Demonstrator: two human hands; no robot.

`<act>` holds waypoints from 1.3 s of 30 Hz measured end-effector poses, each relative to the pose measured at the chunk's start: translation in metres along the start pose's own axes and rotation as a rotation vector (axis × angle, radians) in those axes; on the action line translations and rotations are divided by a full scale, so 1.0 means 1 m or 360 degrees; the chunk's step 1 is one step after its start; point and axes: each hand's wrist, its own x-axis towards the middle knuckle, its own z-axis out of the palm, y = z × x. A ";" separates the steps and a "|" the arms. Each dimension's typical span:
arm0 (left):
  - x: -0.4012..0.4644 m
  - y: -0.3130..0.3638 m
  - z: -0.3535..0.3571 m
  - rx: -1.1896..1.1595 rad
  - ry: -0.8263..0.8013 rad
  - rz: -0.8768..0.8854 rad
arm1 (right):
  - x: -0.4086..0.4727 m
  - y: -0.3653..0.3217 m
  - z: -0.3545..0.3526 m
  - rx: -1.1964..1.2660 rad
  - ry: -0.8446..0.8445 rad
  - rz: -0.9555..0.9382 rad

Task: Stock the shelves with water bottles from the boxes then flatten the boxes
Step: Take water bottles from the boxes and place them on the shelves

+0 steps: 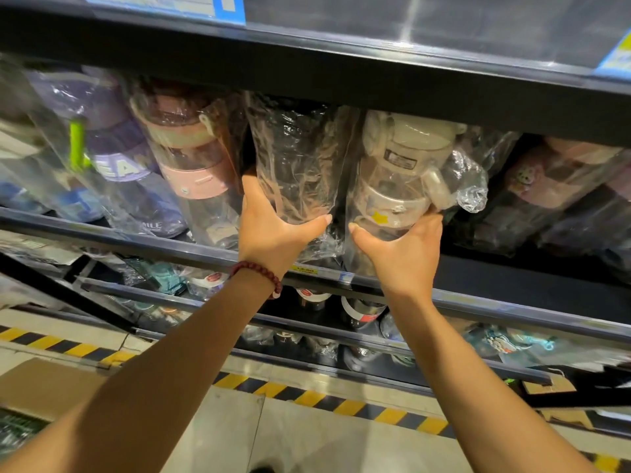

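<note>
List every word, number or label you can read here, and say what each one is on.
"EA", part of a longer word: purple bottle.
"MILE", start cut off: clear bottle.
Yellow price tag on the shelf rail: digits blurred, perhaps "15.00".
Blue shelf labels: too blurred.
Dark label on the cream bottle: too small.
Red round labels on lower bottles: unreadable.

A single wide-angle head camera looks forward and down, tilted, from close to a store shelf (341, 281) of wrapped bottles. Both forearms reach in from the near edge; striped floor (307, 435) fills the bottom.
</note>
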 end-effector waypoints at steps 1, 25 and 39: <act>0.000 0.001 0.001 0.0022 0.0018 -0.0007 | -0.001 -0.001 0.001 -0.0005 0.0031 0.0017; -0.010 0.010 0.014 0.0286 0.0227 -0.0071 | -0.004 0.002 0.004 -0.0067 0.0015 0.0057; -0.110 0.088 -0.086 0.0558 -0.0589 -0.0149 | -0.095 -0.022 -0.115 -0.0501 -0.0479 0.0235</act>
